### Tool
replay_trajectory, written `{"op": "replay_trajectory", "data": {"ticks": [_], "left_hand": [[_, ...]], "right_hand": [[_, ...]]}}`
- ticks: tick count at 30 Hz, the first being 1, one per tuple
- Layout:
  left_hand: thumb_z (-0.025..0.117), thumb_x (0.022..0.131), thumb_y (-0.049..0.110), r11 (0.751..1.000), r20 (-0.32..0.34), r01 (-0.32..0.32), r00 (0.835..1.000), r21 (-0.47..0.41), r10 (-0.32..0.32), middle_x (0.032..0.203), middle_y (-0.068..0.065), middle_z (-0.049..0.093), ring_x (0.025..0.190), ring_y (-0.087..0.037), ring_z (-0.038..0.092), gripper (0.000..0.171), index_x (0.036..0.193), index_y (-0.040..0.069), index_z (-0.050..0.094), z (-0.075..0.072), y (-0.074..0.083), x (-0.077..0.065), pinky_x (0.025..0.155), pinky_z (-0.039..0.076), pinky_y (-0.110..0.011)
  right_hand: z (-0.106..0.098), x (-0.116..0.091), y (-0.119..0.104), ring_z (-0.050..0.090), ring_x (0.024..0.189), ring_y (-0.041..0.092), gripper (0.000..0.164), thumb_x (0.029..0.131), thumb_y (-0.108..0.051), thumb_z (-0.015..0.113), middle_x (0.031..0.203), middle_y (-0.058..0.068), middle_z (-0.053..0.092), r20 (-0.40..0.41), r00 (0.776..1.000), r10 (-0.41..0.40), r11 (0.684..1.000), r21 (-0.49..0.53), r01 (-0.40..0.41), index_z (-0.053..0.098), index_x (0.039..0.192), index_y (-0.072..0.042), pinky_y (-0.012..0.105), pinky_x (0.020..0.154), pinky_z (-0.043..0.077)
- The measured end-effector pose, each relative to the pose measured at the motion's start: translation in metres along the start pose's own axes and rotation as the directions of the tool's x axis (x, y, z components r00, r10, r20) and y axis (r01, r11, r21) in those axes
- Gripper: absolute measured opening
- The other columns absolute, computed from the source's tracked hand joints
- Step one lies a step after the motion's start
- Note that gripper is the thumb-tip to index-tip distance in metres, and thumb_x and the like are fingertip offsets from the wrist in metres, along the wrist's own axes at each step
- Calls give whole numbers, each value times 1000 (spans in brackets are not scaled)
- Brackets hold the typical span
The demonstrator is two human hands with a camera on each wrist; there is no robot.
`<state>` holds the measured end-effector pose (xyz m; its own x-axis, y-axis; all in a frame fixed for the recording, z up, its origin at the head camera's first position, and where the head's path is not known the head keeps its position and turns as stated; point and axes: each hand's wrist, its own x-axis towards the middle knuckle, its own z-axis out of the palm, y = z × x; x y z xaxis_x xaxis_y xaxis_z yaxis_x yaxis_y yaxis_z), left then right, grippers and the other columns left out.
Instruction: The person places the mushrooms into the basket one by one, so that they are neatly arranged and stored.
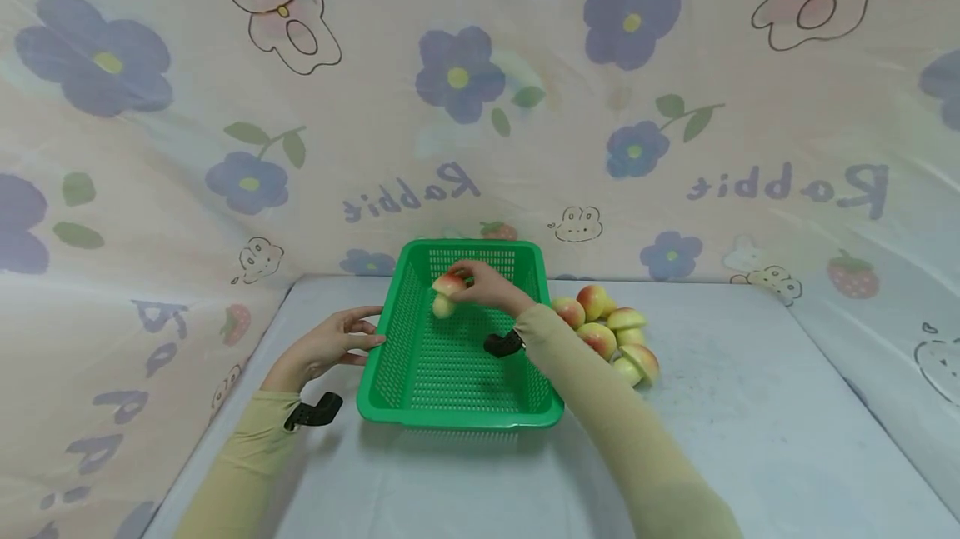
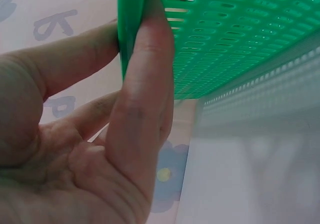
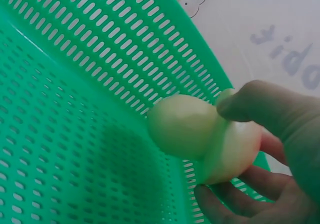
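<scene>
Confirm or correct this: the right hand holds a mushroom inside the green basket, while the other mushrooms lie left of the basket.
Wrong side: the head view shows the other mushrooms lying right of the green basket. The right hand does hold a mushroom inside it.

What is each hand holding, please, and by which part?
The right hand holds a mushroom-shaped piece by its cap; the left hand grips the green basket by its left rim.

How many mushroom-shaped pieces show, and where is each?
6: one piece in the right hand, five pieces heaped right of the green basket: two at back left, one mid-heap, two on the right. The sleeve may hide more.
</scene>
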<state>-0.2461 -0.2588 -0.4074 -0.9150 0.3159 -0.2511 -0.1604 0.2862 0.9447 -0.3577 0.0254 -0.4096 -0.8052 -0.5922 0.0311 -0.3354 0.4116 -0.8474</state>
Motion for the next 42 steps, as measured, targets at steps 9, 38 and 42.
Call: {"op": "replay_trajectory", "data": {"ticks": [9,38,42], "left_hand": [[67,92,14,1000,-11,9,1000,10,-9,104,-16,49,81,-18,62,71,150,7,28,1,0,0,72,57,-36],[67,92,15,1000,-3,10,1000,23,-10,105,-17,49,83,-20,62,71,151,7,27,0,3,-1,73,57,-37],[67,92,15,1000,-8,17,1000,20,-17,105,-17,50,84,-20,63,72,151,7,27,0,3,-1,74,57,-37]], "right_hand": [[13,5,-1,52,116,26,47,89,-11,68,126,12,56,45,999,18,999,-51,-16,53,133,-3,35,86,48],[38,4,7,46,123,31,45,98,-15,57,133,16,51,93,994,58,995,-90,-49,46,140,-1,40,94,44],[38,2,4,47,122,31,42,100,-16,54,132,16,51,77,994,72,993,-98,-64,47,139,-3,41,90,46]]}}
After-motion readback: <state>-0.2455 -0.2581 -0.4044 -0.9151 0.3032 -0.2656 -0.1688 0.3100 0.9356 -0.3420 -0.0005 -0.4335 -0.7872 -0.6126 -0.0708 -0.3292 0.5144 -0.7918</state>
